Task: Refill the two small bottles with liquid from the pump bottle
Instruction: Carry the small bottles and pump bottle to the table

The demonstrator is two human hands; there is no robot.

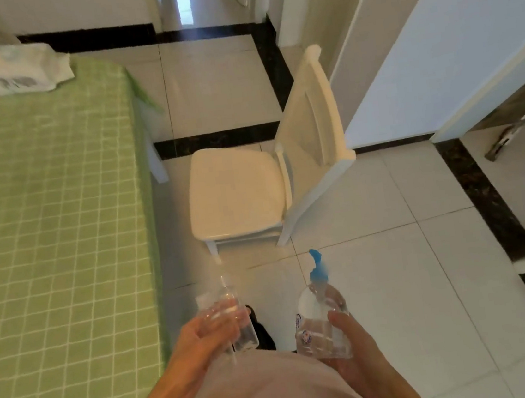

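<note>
My left hand is closed around two small clear bottles, held together in front of my body above the floor. My right hand grips a clear pump bottle with a blue pump head and a small label on its side. Some clear liquid sits in the pump bottle. The small bottles look transparent; I cannot tell how full they are. Both hands are to the right of the table edge.
A table with a green checked cloth fills the left side, with a white wipes pack at its far end. A white chair stands ahead on the tiled floor. White doors and walls are at the right.
</note>
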